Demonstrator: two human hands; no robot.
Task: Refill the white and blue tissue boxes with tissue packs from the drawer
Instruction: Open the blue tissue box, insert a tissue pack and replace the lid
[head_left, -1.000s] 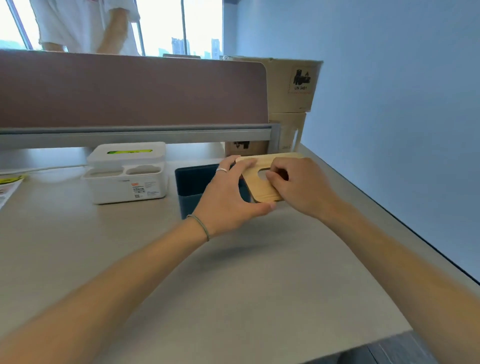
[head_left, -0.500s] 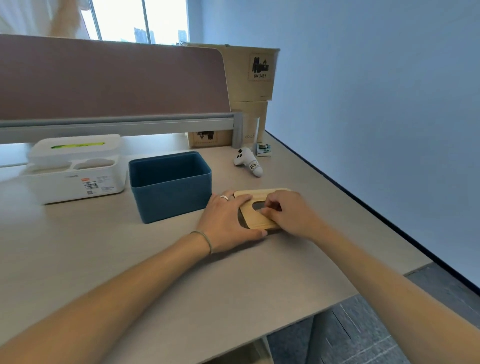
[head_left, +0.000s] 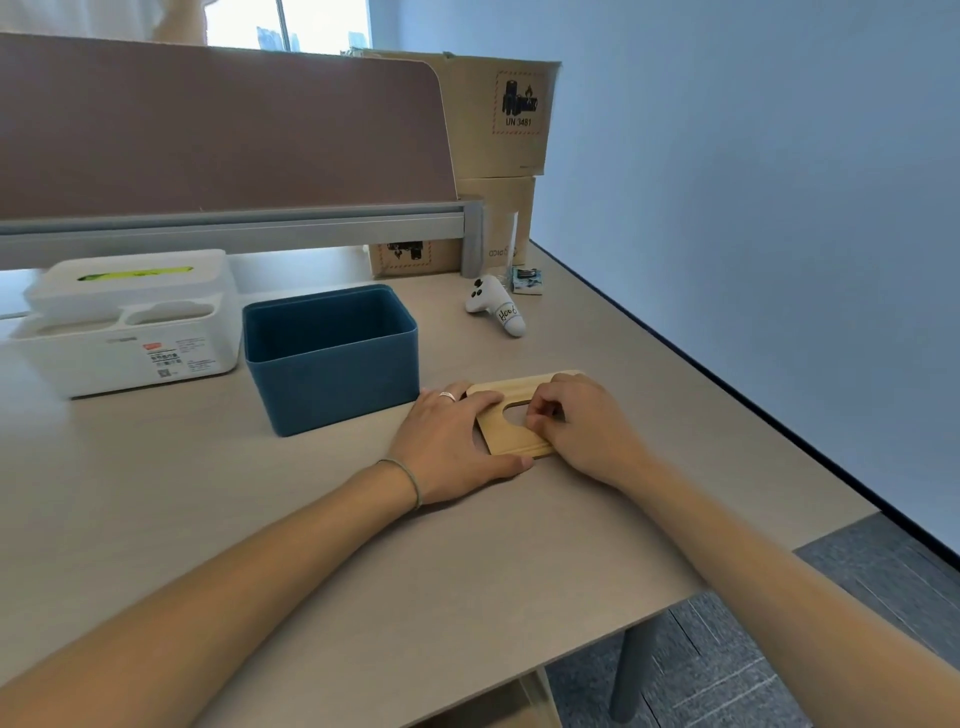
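Head camera looks down over a pale desk (head_left: 260, 519) where both of the person's hands rest on a wooden lid (head_left: 511, 423) that lies flat on the surface, just right of the blue tissue box (head_left: 332, 358). That box stands open at the top, and its inside looks dark; I cannot see the bottom. The left hand (head_left: 457, 441) lies spread and loose over the lid's left edge, thumb along the near side, a ring on one finger and a thin band at the wrist. The right hand (head_left: 587, 426) is curled, its fingertips (head_left: 537, 415) tucked at the oval slot in the lid, pinching its rim.

To the left of the blue box, close beside it, sits the white tissue box (head_left: 127, 319), lid on, with something yellow-green showing through its top slot. Farther back lies a white controller (head_left: 493, 306) with a handwritten label, near a stack of cardboard boxes (head_left: 504, 135) by the brown desk partition (head_left: 218, 135). No drawer or tissue packs are in view.
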